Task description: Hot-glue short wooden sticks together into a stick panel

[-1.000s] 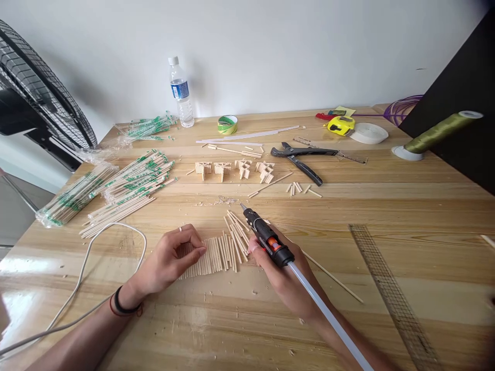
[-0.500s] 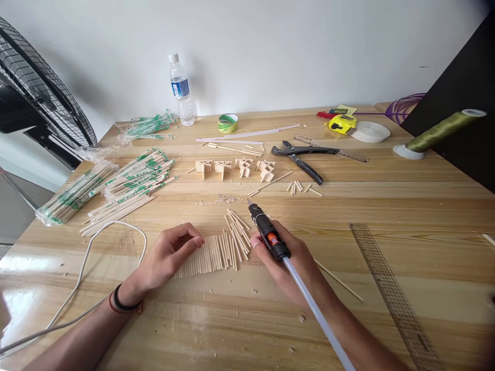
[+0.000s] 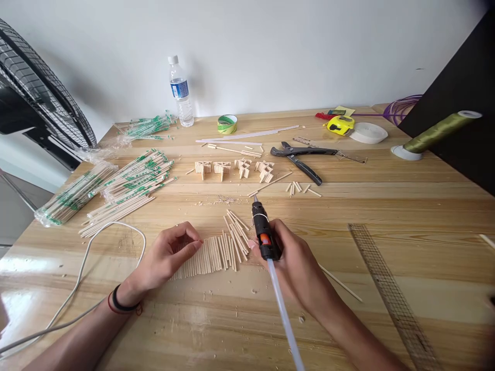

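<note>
My right hand [image 3: 299,257] grips a black hot glue gun [image 3: 264,232], its nozzle pointing away from me and a long translucent glue stick [image 3: 284,314] trailing from its back. My left hand [image 3: 170,255] rests over the left part of a row of short wooden sticks [image 3: 209,256] laid side by side. Thumb and forefinger are pinched together at the row's upper edge; anything between them is too small to make out. Loose cut sticks [image 3: 236,229] lie fanned out between the row and the glue gun.
Behind stand several small stick assemblies [image 3: 222,169], with a black cutter [image 3: 303,157] to their right. Bundled wrapped chopsticks [image 3: 81,193] and a white cable [image 3: 83,263] lie left. A clear ruler [image 3: 386,283] lies right. A water bottle [image 3: 180,95] and fan [image 3: 34,87] stand further back.
My right hand has turned the glue gun more upright in view, its nozzle shifting slightly right and its rear end swinging left. My left hand has stayed almost still.
</note>
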{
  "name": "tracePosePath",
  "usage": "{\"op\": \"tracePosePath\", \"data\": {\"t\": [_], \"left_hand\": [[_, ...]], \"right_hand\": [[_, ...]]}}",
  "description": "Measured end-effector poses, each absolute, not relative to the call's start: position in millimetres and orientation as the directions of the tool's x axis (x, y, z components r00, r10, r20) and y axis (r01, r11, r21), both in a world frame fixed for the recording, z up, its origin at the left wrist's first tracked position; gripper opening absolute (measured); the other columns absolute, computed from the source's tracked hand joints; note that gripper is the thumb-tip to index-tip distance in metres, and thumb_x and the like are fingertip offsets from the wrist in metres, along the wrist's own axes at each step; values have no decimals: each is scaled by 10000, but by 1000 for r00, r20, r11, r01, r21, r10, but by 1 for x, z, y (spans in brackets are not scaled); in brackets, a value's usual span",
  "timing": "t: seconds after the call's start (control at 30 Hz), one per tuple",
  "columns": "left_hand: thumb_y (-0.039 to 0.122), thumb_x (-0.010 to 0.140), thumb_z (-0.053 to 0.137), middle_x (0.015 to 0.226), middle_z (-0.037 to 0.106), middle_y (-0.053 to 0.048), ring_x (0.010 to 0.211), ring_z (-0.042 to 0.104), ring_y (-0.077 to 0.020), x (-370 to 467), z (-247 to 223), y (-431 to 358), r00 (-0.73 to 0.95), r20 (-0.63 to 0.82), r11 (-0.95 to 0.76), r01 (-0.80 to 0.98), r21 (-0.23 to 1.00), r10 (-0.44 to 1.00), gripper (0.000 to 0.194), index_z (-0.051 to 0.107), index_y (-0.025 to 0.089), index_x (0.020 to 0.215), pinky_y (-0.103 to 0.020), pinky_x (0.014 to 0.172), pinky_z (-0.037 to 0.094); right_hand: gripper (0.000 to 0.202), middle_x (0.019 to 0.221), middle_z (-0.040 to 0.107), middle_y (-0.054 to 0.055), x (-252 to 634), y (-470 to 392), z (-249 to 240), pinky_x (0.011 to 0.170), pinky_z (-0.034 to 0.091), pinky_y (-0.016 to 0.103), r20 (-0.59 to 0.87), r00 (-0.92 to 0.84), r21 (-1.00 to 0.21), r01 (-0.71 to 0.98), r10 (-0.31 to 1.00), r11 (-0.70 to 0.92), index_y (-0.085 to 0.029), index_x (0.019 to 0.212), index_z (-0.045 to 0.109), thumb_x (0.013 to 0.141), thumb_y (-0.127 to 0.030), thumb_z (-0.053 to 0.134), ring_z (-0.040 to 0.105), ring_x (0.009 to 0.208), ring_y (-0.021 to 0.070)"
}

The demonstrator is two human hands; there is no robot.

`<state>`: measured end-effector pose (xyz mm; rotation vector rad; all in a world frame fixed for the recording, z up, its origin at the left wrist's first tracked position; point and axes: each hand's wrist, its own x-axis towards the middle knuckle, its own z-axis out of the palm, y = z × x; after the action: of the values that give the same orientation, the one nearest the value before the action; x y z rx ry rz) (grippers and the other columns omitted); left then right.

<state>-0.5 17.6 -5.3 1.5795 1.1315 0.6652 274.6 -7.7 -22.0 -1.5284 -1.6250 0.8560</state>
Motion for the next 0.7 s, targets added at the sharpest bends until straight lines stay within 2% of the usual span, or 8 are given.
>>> {"op": "tracePosePath", "data": {"t": [0.1, 0.27, 0.43, 0.7], "left_hand": [[394, 1026, 604, 841, 586, -9, 744, 489, -139, -1, -5, 18, 404, -123, -21, 335, 942, 907, 251, 635, 175, 908, -269, 664, 381], [295, 1002, 659, 944, 621, -19, 847, 548, -146, -1, -11, 18, 411, -56, -36, 212, 977, 910, 98, 660, 197, 1009, -266, 751, 433], [229, 995, 682, 988, 608, -18, 938, 564, -150, -1, -13, 17, 381, 88, -152, 141, 978, 920, 46, 653, 214, 1027, -269, 867, 459], [262, 1020, 641, 1028, 616, -37, 971, 589, -173, -2, -10, 18, 334, 102, -177, 202, 963, 937, 78, 635, 215, 1081, -298, 891, 483]], "right_hand": [[148, 871, 717, 53, 280, -3, -21, 679, 486, 302, 103, 23, -816, 574, 994, 71, -240, 892, 532, 805, -249, 651, 655, 763, 221], [190, 844, 693, 48, 290, 3, -21, 664, 475, 300, 209, 52, -740, 661, 976, 124, -246, 879, 526, 732, -160, 609, 646, 737, 219], [185, 874, 678, 56, 293, 6, -27, 677, 488, 312, 250, 41, -718, 678, 967, 157, -239, 914, 540, 753, -167, 594, 646, 753, 226], [186, 979, 660, 102, 296, 9, -37, 800, 527, 401, 321, -27, -631, 740, 947, 235, -216, 991, 576, 811, -190, 618, 628, 923, 292]]}}
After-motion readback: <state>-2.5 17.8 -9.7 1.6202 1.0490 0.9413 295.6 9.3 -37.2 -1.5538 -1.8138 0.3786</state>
